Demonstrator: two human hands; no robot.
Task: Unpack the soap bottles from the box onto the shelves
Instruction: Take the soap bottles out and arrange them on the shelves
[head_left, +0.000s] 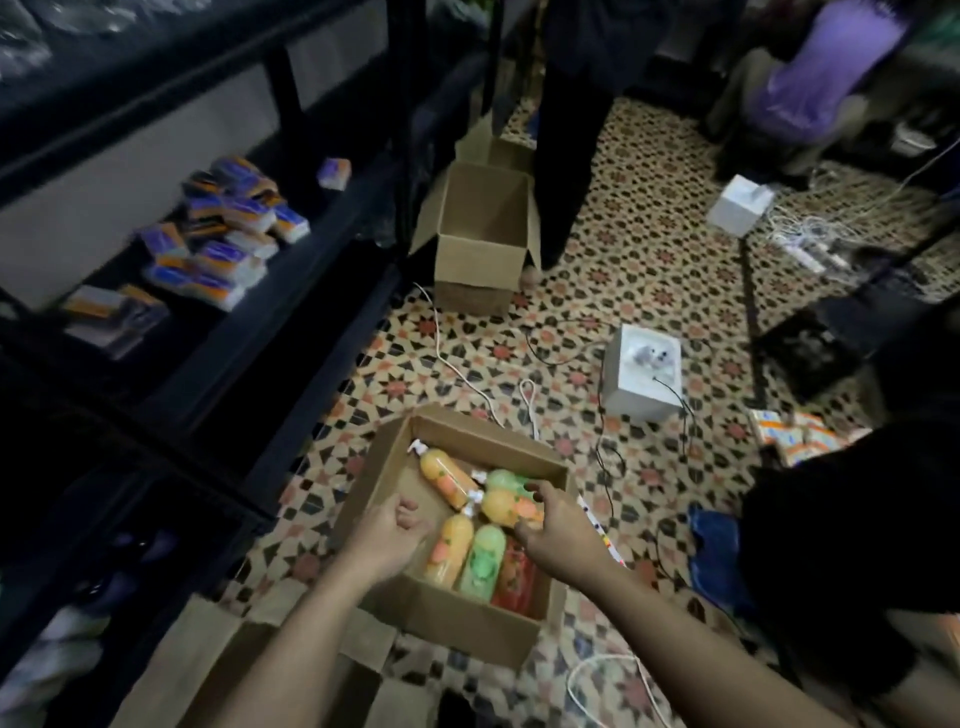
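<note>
An open cardboard box (436, 613) lies on the patterned floor and holds several soap bottles on their sides. Two orange bottles (448, 478) (450, 551), a green one (483, 558) and a red one (517, 577) show clearly. My right hand (558, 535) reaches into the box, fingers wrapped around an orange bottle (506, 506) next to a green one (504, 479). My left hand (387, 535) hovers over the bare left part of the box, fingers curled and apart, holding nothing. Dark metal shelves (291, 322) stand at the left.
Purple-and-orange packets (223, 244) are stacked on the middle shelf. An empty cardboard box (483, 244) stands further back beside a person's dark legs (566, 156). White boxes (644, 376) (740, 205) and loose cables (457, 364) lie across the floor. A flattened flap (218, 660) lies near me.
</note>
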